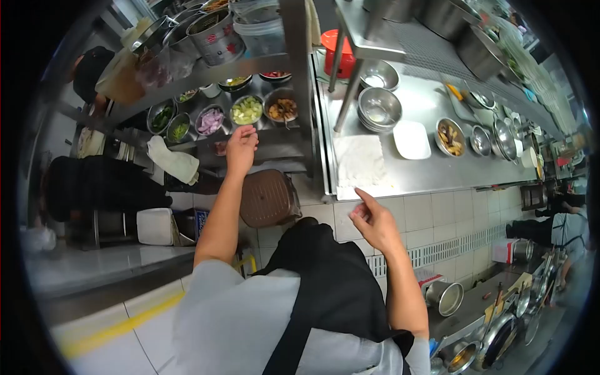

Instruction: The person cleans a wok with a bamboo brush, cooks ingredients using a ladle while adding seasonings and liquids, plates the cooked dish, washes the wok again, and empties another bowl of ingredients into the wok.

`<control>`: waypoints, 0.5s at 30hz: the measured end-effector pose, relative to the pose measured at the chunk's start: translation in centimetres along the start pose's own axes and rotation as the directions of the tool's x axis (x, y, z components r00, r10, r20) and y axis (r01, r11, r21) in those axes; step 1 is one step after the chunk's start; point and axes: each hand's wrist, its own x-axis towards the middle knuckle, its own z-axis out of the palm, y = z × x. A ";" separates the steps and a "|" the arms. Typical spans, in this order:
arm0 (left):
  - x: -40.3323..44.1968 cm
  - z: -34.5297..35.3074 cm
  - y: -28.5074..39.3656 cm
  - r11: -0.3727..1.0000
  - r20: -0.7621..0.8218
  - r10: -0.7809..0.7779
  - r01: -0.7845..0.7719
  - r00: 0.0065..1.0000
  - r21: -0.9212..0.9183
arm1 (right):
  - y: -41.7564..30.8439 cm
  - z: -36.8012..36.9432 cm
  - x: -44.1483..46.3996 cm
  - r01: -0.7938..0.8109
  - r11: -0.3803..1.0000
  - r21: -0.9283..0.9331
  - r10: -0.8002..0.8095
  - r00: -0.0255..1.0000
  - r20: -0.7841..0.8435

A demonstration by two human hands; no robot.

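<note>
My left hand [242, 149] is stretched out in front of the shelf of ingredient bowls, its fingers loosely bent and nothing visible in them. Nearest to it is a metal bowl of pale green chopped vegetables [247, 110]. Beside that stand a bowl of purple onion pieces [210, 119] and a bowl of brown-orange pieces [280, 107] with a spoon handle. By the front edge of the steel table hovers my right hand [377, 226], index finger extended and thumb apart, holding nothing. Just beyond its fingertip lies a white cloth [361, 164].
On the steel table [406, 178] are a white square dish [412, 140], stacked metal bowls [380, 109] and a bowl of brown food [450, 137]. A brown lidded bin [269, 198] stands on the floor. A person in dark clothes [103, 187] is at the left; others are far right.
</note>
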 end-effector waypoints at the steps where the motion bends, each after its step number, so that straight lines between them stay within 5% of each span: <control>1: 1.2 -1.0 -0.3 0.989 -0.014 0.064 -0.062 0.998 0.134 | -1.2 1.7 3.3 0.051 0.999 0.000 -0.051 0.998 0.026; 4: 4.8 -3.1 1.5 0.899 0.002 0.206 -0.191 0.978 0.394 | -5.3 6.7 12.8 0.081 0.992 -0.097 -0.069 0.991 0.118; 7: 9.0 -3.2 1.8 0.679 0.196 0.416 -0.447 0.888 0.583 | -6.7 12.5 20.7 0.130 0.975 -0.182 -0.136 0.990 -0.023; 8: 10.1 -3.0 1.5 0.569 0.256 0.362 -0.430 0.896 0.701 | -6.7 14.4 22.9 0.149 0.968 -0.200 -0.166 0.984 -0.071; 12: 13.5 -2.2 1.4 0.542 0.381 0.024 -0.332 0.924 0.772 | -5.5 18.2 28.1 0.132 0.944 -0.301 -0.197 0.961 -0.195; 14: 14.0 -2.4 1.3 0.540 0.421 0.095 -0.402 0.902 0.739 | -5.9 18.8 28.4 0.135 0.938 -0.318 -0.224 0.939 -0.262; 15: 14.1 -2.5 1.4 0.538 0.437 0.130 -0.434 0.890 0.723 | -6.7 18.7 28.2 0.070 0.982 -0.174 -0.114 0.959 -0.258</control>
